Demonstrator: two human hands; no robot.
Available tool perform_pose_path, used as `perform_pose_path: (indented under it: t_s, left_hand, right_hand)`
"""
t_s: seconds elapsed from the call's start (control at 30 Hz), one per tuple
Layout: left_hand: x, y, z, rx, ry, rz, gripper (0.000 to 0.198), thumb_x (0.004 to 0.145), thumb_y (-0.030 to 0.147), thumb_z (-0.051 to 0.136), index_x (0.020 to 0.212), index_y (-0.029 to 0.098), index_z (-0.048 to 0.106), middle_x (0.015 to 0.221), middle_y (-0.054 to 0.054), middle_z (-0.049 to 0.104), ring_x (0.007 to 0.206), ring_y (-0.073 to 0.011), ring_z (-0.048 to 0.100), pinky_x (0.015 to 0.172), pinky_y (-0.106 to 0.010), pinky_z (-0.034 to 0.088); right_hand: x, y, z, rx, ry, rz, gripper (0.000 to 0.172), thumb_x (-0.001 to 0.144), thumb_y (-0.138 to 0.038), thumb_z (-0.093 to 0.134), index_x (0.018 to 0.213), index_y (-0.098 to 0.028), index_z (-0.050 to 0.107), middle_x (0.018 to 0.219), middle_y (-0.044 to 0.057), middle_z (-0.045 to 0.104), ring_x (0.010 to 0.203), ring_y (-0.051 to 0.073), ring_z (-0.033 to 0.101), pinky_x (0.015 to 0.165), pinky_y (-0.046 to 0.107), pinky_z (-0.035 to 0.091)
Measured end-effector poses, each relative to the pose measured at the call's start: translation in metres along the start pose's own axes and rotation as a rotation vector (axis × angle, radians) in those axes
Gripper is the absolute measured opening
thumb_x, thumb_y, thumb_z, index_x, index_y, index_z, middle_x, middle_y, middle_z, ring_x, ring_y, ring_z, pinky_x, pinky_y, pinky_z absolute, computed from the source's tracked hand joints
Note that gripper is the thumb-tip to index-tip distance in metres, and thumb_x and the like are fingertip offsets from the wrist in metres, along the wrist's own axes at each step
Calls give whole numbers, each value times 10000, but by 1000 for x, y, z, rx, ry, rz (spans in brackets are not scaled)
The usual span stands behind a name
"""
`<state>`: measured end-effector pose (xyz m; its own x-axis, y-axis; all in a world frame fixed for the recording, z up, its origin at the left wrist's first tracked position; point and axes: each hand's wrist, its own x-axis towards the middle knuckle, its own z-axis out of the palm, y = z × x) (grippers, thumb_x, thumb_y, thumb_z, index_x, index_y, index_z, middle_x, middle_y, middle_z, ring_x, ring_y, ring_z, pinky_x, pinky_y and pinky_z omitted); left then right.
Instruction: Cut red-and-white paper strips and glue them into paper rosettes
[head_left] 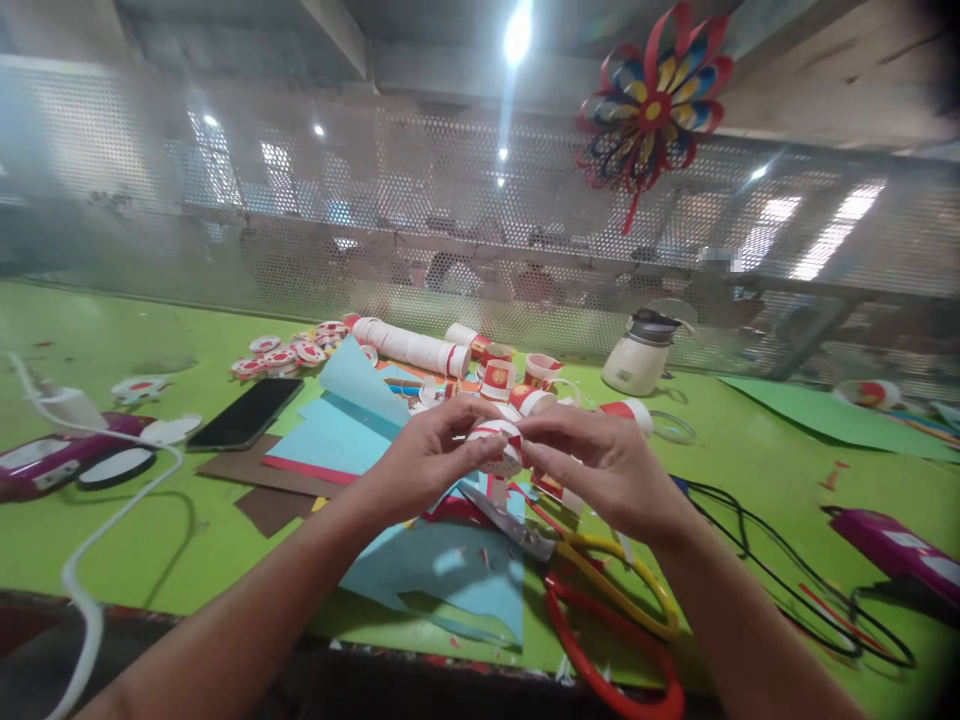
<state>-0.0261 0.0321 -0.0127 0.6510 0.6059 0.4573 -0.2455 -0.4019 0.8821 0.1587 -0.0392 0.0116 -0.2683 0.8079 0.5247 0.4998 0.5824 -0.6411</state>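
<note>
Bright green tabletop (112, 340), littered with paper scraps. Perforated metal screen (420, 220) runs behind it; ceiling lights glare through. A paper pinwheel (654, 105) in red, blue and yellow hangs high up, above and beyond the right hand.

Left hand (431, 455) and right hand (600, 465) meet over the middle of the table. Both are closed to a narrow pinch on one red-and-white paper cup (501, 447), fingertips of each hand touching it from its own side. The cup is lifted off the table, held between the two hands.

Directly under the hands: sheets of light blue paper (450, 575), overlapping. Just below the right hand, scissors (600, 590) with one yellow and one red handle loop lie flat, blades pointing toward the left hand.

Beyond the fingertips: loose cut cups (496, 378) and a long stack of cups (412, 348) on its side. Further out past the left hand, red-and-white paper discs (283, 354) and a dark phone (245, 413), face up. A white cable (97, 540) loops well outside the left forearm.

Past the right hand, a white kettle (641, 357) by the screen; outside it, a green sheet (825, 418) and black cable (787, 575).
</note>
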Motion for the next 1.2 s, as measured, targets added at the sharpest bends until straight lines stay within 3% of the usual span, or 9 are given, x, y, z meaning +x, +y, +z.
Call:
perform_pose_path:
  t_s: [0.2,0.5,0.67,0.9,1.2]
  left_hand:
    - [-4,2,1,112,3,145,210,819,283,605,989,162,588,981,-56,608,912,-146,579,824,-285,470]
    - [-4,4,2,143,2,185,173,808,268,619,950,171,602,965,-55,615,900,-144,582,820,-289,474]
    - [-5,4,2,160,-34,157,193,825,266,593,989,165,606,997,-77,613,937,-171,572,825,-306,462]
    - [-5,6,4,222,-111,63,168,855,253,531,973,154,600,965,-68,600,913,-177,566,821,-311,439]
    - [-4,1,4,194,-149,-64,177,848,228,494,995,169,574,980,-44,611,943,-190,560,832,-307,418]
  right_hand:
    - [0,-4,0,131,4,-30,163,827,-279,617,937,-168,662,858,68,627,779,169,578,673,328,501]
    - [-1,-2,1,158,37,-48,97,811,-251,633,875,-180,650,815,46,613,733,151,552,637,306,472]
    - [-1,-3,-3,-10,37,-34,135,848,-223,563,804,-171,679,745,50,645,727,165,573,664,324,478]
    - [-4,-2,0,-180,-26,-57,98,814,-198,596,769,-143,663,671,33,652,584,117,542,545,247,434]
    - [-6,-9,12,-521,15,-152,210,845,-199,533,675,-142,644,576,19,602,503,101,490,505,234,352]
